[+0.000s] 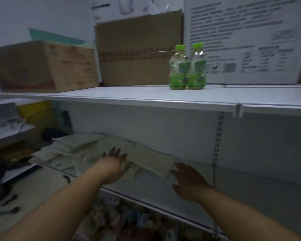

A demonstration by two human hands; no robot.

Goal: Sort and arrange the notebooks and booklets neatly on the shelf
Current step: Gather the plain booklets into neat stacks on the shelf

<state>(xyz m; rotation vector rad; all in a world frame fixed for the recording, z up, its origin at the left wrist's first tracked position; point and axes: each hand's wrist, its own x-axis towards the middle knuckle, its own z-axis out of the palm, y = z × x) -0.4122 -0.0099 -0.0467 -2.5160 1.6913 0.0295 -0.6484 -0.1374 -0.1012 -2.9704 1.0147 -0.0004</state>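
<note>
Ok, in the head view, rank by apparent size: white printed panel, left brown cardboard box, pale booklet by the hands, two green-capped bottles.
1. White printed panel
2. Brown cardboard box
3. Pale booklet, blurred and nearer the camera
4. Left green-capped bottle and right green-capped bottle: alike, not ranked

We list two green-capped bottles (180,70), upright and touching; a brown cardboard box (42,66) at left; a taller carton (139,49) between; a white printed panel (241,40) behind the bottles.
</note>
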